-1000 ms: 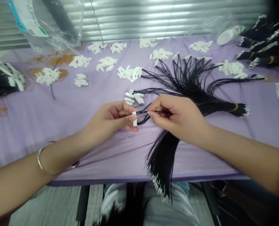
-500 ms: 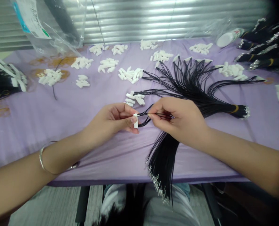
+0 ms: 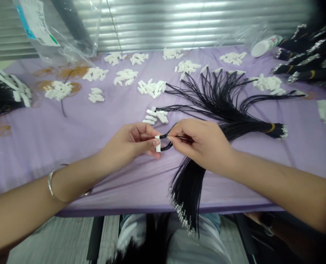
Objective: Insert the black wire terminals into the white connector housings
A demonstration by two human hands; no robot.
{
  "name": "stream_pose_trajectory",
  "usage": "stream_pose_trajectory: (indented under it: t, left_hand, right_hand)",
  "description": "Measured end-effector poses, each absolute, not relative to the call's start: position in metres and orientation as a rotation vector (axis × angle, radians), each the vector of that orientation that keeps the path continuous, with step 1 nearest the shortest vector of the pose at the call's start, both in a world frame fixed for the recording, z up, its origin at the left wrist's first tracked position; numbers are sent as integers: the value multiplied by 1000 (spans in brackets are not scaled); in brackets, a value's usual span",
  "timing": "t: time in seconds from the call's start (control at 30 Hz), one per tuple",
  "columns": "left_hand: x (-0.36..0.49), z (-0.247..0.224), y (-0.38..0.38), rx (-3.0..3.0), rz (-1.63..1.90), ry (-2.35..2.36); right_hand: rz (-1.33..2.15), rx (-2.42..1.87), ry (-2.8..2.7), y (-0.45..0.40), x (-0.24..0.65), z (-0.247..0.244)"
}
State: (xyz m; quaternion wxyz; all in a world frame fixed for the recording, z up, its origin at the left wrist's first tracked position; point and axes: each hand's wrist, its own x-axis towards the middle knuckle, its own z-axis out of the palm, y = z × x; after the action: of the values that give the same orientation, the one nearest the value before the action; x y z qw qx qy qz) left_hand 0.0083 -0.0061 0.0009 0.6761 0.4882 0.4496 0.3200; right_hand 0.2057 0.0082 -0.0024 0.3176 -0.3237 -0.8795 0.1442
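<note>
Between thumb and fingers, my left hand (image 3: 139,141) pinches a small white connector (image 3: 158,143) upright. Black wires run out of its right side. My right hand (image 3: 198,141) pinches thin black wires just right of the connector. Below that hand a black wire bundle (image 3: 189,183) hangs over the table's front edge, its metal tips fanned out. Behind lies a larger bundle (image 3: 234,113), tied with a yellow band, with white connectors on several wire ends. A small pile of white connectors (image 3: 155,116) sits just beyond my left hand.
Several piles of white connectors (image 3: 126,76) are spread over the purple cloth (image 3: 77,135). More wire bundles lie at the left edge (image 3: 6,91) and back right (image 3: 300,69). A plastic bag (image 3: 50,33) and a white cup (image 3: 263,46) stand along the back.
My right hand has moved slightly left, closer to the connector, with the wires in its fingers. My left hand has hardly moved. Part of a person's arm now shows below the table at right.
</note>
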Motion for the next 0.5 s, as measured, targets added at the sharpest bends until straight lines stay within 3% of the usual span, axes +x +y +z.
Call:
stream_pose_trajectory:
  t: [0.3, 0.5]
  left_hand:
    - [1, -3, 3, 1037, 859, 951]
    - [2, -1, 7, 933, 954, 1000]
  right_hand:
    - [167, -753, -2537, 18, 220, 10]
    - [104, -693, -2407, 16, 220, 20]
